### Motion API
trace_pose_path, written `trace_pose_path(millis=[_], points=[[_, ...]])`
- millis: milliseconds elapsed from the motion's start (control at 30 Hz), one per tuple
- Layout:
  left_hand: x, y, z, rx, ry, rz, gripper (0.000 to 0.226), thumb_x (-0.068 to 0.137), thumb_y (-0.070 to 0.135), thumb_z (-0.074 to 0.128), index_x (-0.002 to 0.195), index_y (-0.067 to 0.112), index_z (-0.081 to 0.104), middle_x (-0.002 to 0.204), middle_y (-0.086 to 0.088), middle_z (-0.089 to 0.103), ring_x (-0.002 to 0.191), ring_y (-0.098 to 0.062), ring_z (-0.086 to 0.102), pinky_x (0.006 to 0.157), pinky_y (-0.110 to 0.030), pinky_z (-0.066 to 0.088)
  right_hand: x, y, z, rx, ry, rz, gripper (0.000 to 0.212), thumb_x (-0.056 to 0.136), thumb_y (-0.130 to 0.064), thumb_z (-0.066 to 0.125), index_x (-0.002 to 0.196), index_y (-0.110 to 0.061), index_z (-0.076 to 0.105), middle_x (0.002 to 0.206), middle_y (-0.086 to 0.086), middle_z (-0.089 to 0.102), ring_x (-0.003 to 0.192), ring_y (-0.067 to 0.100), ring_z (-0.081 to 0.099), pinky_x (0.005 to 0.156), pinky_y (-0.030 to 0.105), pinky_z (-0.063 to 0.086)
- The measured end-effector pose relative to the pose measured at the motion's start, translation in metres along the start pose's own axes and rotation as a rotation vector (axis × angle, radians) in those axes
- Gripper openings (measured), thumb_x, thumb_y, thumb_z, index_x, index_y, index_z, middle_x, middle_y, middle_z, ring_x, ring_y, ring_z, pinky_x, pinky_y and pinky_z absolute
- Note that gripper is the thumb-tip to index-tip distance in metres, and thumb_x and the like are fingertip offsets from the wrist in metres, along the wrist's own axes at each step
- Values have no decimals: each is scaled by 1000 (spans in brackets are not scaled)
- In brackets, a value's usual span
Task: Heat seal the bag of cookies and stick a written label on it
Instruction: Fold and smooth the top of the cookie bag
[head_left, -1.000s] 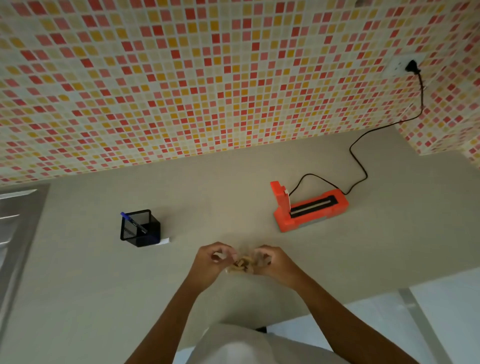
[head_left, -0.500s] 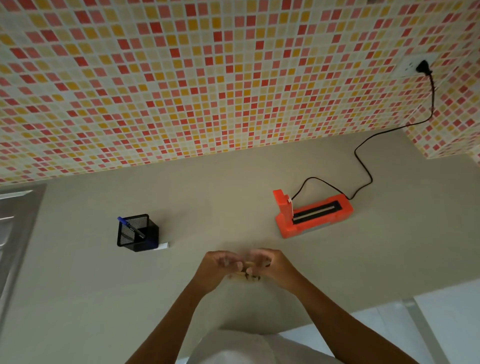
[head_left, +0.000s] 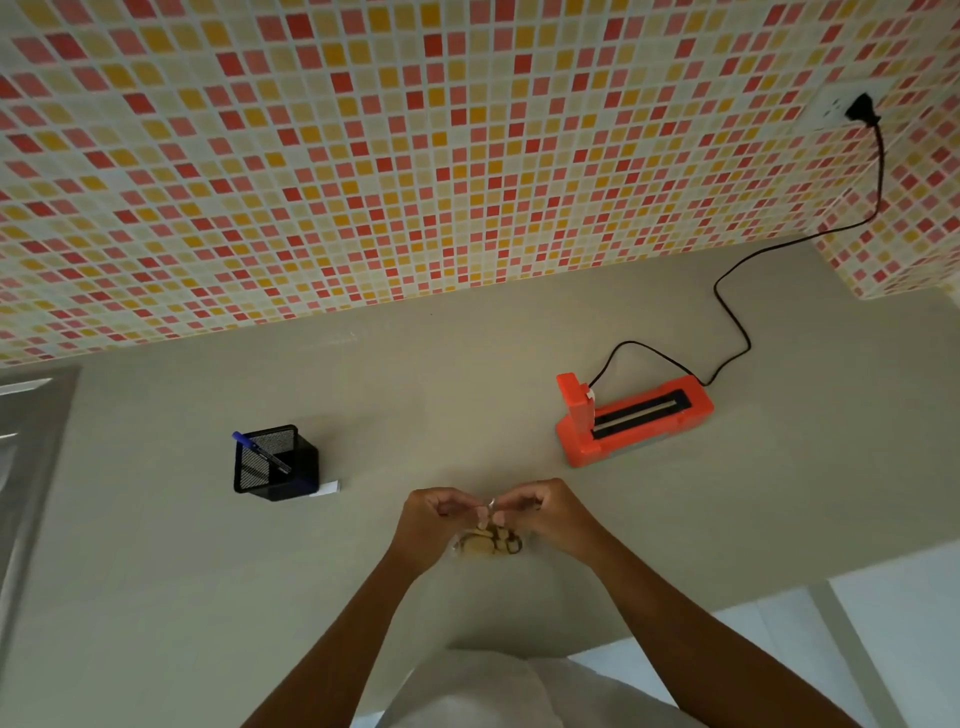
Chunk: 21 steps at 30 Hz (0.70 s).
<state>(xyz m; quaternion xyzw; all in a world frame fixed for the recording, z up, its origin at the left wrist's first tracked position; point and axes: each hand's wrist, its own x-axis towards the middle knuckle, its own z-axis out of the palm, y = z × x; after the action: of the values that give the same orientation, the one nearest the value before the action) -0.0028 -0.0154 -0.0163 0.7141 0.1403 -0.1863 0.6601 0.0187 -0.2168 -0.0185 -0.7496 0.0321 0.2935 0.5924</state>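
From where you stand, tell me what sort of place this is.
Most likely a home kitchen counter: a mosaic-tiled wall, a beige countertop with a steel sink edge at the left, and an orange heat sealer plugged into a wall socket.

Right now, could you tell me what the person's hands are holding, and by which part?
Both the left hand and right hand pinch the top edge of a small clear plastic bag of cookies, which hangs below the fingers.

Matt counter (head_left: 467, 395); glossy plastic sealer (head_left: 634, 421); mesh holder (head_left: 272, 462).
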Motion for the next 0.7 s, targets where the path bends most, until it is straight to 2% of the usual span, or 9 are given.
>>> trace_pose_path(millis=[100, 200, 267, 400, 467, 533, 600, 700], points=[[3, 1, 1, 4, -6, -34, 12, 69, -6, 80, 80, -3, 76, 74, -15, 74, 64, -19, 70, 63, -24, 55, 2, 1, -1, -48, 15, 12, 11, 73, -12, 85, 84, -14, 82, 81, 3, 79, 79, 14, 74, 75, 23, 57], [7, 2, 1, 61, 17, -80, 9, 69, 0, 83, 75, 3, 77, 65, -4, 73, 56, -10, 66, 57, -18, 51, 4, 2, -1, -71, 67, 35, 11, 76, -15, 84, 85, -9, 82, 81, 9, 78, 77, 18, 73, 76, 30, 57], [9, 3, 1, 103, 30, -106, 11, 68, 5, 84, 77, 3, 77, 67, -6, 74, 57, -9, 66, 57, -18, 51, 4, 4, 0, -93, 116, 57, 13, 77, -18, 84, 84, -7, 81, 80, 11, 78, 75, 17, 72, 75, 31, 57], [10, -1, -1, 175, 63, -151, 15, 63, 12, 89, 73, 8, 78, 68, -7, 75, 59, -13, 68, 55, -20, 51, 2, 11, 6, -155, 178, 120, 5, 74, -20, 85, 72, -18, 81, 68, -3, 76, 66, 9, 70, 65, 26, 55], [10, -5, -3, 225, 69, -183, 15, 62, 17, 90, 69, 12, 78, 66, -6, 74, 57, -15, 68, 51, -23, 52, 2, 16, 6, -194, 196, 149, 15, 72, -20, 86, 63, -26, 76, 61, -9, 72, 60, 2, 65, 60, 20, 50], [8, -9, -3, 246, 69, -212, 15, 62, 17, 90, 67, 14, 77, 66, -8, 74, 56, -18, 67, 54, -29, 56, 1, 19, 6, -235, 195, 171, 8, 72, -20, 86, 69, -22, 79, 66, -7, 74, 62, 2, 67, 61, 19, 52], [6, -12, -2, 254, 82, -226, 12, 63, 13, 89, 66, 14, 78, 65, -8, 74, 56, -19, 66, 57, -35, 58, 2, 20, 6, -274, 185, 181, 11, 71, -18, 86, 79, -13, 81, 74, 0, 77, 70, 8, 72, 69, 24, 58], [4, -12, -1, 254, 112, -230, 14, 63, 9, 89, 62, 16, 77, 62, -7, 73, 55, -17, 66, 57, -34, 58, 4, 20, 6, -316, 193, 204, 16, 69, -17, 86, 83, -11, 82, 78, 2, 78, 76, 13, 74, 75, 27, 61]])
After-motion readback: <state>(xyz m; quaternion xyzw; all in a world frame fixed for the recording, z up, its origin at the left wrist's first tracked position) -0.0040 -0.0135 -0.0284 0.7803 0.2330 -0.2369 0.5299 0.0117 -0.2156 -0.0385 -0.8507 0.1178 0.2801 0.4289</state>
